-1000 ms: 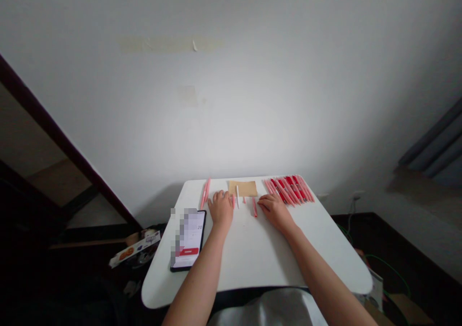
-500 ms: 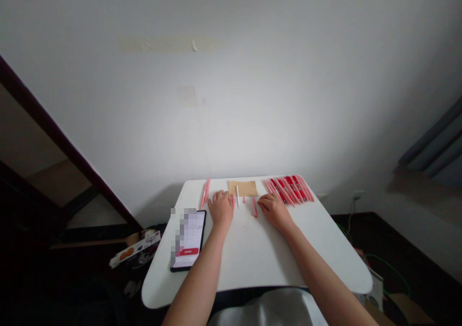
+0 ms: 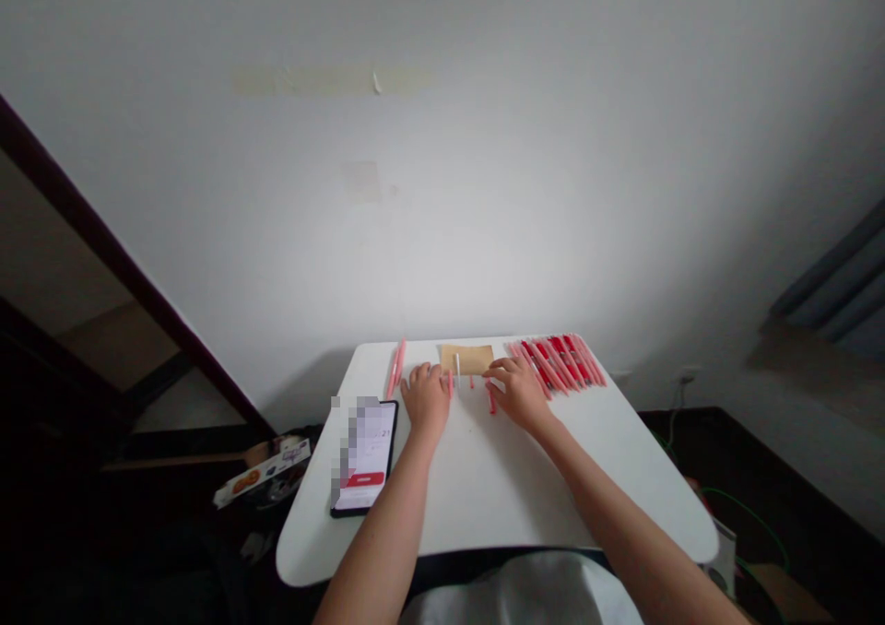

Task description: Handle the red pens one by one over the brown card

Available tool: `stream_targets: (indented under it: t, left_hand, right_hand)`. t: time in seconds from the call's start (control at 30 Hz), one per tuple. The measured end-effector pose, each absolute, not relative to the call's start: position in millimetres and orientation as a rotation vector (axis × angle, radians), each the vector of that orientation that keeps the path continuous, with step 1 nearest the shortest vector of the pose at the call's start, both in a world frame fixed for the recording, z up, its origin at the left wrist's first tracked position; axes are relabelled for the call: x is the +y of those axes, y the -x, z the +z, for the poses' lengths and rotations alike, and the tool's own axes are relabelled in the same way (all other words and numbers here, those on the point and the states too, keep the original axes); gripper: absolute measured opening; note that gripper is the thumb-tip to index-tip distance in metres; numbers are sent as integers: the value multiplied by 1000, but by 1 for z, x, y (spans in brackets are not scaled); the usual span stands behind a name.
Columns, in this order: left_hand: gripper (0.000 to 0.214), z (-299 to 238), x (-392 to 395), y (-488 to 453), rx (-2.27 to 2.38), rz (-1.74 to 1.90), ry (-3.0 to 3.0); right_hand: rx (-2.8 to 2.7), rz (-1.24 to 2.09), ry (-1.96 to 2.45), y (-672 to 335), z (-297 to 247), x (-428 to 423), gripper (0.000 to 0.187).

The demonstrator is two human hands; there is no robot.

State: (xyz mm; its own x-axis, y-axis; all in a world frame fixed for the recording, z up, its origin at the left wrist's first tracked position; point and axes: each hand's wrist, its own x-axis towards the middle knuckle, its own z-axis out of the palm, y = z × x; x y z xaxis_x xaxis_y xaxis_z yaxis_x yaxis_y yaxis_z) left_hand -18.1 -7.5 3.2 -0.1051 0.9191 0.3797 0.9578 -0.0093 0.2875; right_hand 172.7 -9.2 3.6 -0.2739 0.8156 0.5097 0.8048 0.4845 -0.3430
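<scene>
A short red pen piece (image 3: 491,400) lies on the white table (image 3: 498,501), just in front of the flat brown card (image 3: 470,359), and the right hand (image 3: 520,395) is over its far end. The fingers of this hand are bent and point toward the card. I cannot tell if they pinch the piece or only touch it.

The left hand (image 3: 425,400) rests on the table in front of the card's left corner, with its fingers curled. Another small red piece (image 3: 450,383) is just beside its fingertips, but a grip is not visible. A thin white stick (image 3: 457,368) lies across the near edge of the card, with a tiny red bit (image 3: 472,383) near it.

In my judgement the work in hand is with loose pen parts, and both hands are at the point of taking one. Such thin parts would call for a fine grip with the fingertips.

To the right of the card is a row of red pens (image 3: 560,359). To its left are two pink pens (image 3: 395,368). A black phone (image 3: 365,456) lies nearer, on the left.

The parts are very small and partly covered by the fingers. The phone screen is blurred.
</scene>
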Motion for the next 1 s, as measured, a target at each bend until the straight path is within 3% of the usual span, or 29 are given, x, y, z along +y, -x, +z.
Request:
stream_targets:
  t: [0.57,1.0]
  left_hand:
    - [30,4,-8,18,-2141,-726,2043]
    - [30,3,-8,17,-2148,-705,2028]
  right_hand:
    - [-2163,83,1481,-159,11,5,25]
    - [-2190,22,1533,-156,9,6,16]
